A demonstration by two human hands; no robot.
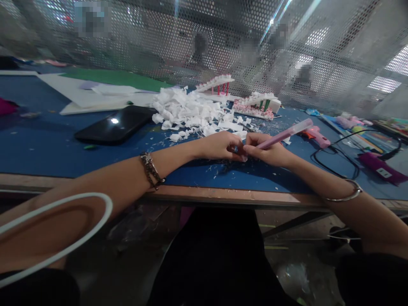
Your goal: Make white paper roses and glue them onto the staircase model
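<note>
Close together near the front of the table are my two hands, their fingertips almost meeting. My right hand point(267, 149) is closed around a pink pen-like tool point(283, 135), whose translucent back end slants up to the right; its tip is hidden by fingers. My left hand point(221, 145) is closed in a pinch, and what lies between its fingers cannot be made out. Just beyond them lies a heap of torn white paper scraps point(188, 108). Small white and dark bits are scattered on the blue tabletop point(191, 172) beneath the hands.
A black phone point(117, 123) lies left of the scraps. White sheets point(73, 91) and a green sheet point(114, 77) are behind it. Two small stair-shaped models point(219, 85) stand at the back. At right are a pink glue gun point(318, 137), black cable point(338, 168) and purple pouch point(381, 168).
</note>
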